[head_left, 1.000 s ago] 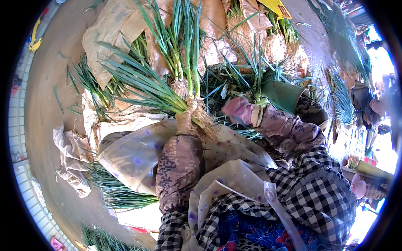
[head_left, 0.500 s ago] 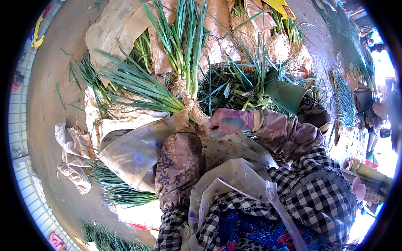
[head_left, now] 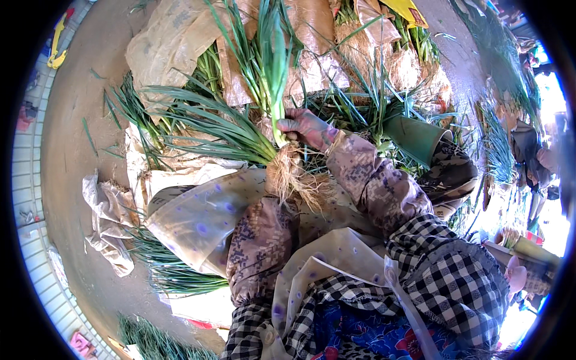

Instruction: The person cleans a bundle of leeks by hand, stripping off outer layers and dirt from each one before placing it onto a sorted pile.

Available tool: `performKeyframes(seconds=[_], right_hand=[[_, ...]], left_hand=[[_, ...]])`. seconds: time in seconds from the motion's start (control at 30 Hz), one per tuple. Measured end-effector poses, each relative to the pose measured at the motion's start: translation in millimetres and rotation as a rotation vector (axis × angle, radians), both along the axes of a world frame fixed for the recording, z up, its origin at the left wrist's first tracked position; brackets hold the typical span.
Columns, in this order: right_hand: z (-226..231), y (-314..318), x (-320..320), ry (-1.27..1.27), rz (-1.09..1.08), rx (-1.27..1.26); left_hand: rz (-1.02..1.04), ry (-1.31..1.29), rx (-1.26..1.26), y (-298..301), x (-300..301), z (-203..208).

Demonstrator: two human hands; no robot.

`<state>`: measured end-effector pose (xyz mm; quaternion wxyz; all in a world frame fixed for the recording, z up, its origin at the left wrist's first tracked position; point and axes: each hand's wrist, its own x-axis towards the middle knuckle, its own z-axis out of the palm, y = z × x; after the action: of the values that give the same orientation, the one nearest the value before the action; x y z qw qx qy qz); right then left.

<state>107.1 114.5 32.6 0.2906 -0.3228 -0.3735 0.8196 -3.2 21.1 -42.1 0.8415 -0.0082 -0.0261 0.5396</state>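
A bunch of green onions, its leaves fanning to the upper left, lies over my lap with pale stringy roots toward me. My left hand is closed around the root end, partly hidden by the roots. With thumb and fingers, my right hand, in a stained pinkish glove, pinches the white lower part of an upright green onion just beyond the bunch. A clear spotted plastic apron covers my legs below the hands.
Tan sacking and more root-covered bundles lie at the far side. Loose leaves surround a green tube-like piece at right. Another green onion pile rests at lower left, near a crumpled white sack.
My right hand has moved up and away from the roots, from a closed fist over my lap to a grip on the upright onion. The left hand has shifted slightly right with the bunch.
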Motion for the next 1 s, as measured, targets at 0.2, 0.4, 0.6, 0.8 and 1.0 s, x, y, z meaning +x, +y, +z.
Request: performKeyframes(seconds=[0.2, 0.4, 0.6, 0.8, 1.0], right_hand=[[3, 7, -2, -0.636, -0.022, 0.75], [-31, -3, 14, -0.403, -0.134, 0.168], [-64, 22, 62, -1.199, -0.38, 0.584], [-31, 14, 36, -0.423, -0.259, 0.308], [-7, -6, 15, -0.161, -0.026, 0.116]], left_hand=[[0.328, 0.435, -0.459, -2, 17, 45], [0.117, 0.689, -0.498, -8, -1, 20], [0.335, 1.001, -0.536, -9, 3, 61], [0.275, 0.84, -0.515, -11, 4, 22], [0.16, 0.761, -0.402, -10, 7, 23]])
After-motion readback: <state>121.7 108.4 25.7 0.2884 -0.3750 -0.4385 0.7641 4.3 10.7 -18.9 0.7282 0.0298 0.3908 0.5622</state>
